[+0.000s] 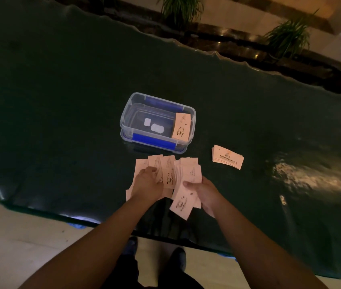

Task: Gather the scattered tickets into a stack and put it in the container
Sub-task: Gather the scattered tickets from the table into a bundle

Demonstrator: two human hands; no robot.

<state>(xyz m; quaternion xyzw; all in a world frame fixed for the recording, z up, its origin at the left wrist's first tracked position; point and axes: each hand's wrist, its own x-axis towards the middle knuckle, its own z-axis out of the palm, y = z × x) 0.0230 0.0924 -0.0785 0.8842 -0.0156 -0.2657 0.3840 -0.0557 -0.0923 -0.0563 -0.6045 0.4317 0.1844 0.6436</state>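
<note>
Several pale pink tickets lie fanned out on the dark table, just in front of a clear plastic container with blue clips. My left hand presses down on the left part of the fan, fingers spread over the tickets. My right hand grips a loose bunch of tickets by its right edge, thumb on top. One small stack of tickets leans inside the container against its right wall. Another neat stack rests on the table to the right of the container.
The dark glossy table has a wavy far edge and a near edge close to my feet. Potted plants stand beyond the far edge. Two white labels show on the container's bottom.
</note>
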